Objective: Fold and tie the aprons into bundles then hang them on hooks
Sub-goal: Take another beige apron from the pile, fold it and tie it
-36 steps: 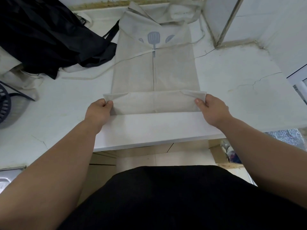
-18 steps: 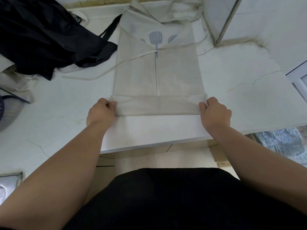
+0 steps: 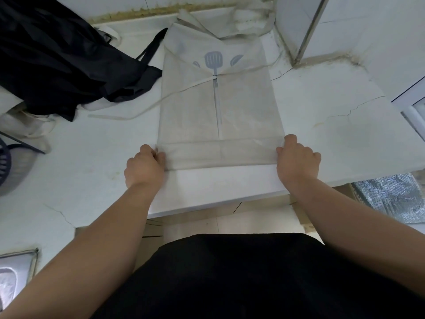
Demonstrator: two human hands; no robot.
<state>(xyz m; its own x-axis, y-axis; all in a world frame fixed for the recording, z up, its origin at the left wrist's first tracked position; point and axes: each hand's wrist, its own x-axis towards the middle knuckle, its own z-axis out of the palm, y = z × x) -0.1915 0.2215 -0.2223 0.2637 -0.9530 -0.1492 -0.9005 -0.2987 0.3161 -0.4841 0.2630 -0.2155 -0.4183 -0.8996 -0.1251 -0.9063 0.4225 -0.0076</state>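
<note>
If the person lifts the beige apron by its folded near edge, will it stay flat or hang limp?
Probably floppy: the beige apron is thin cloth, folded over where the left hand and right hand grip it. Its loose strap would likely trail.

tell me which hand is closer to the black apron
Left. The left hand grips the folded edge of the beige apron at its left end, the side where the black apron lies; the right hand grips the opposite end, the full apron width farther away.

beige apron (image 3: 190, 111) flat on counter, near edge folded over
</note>
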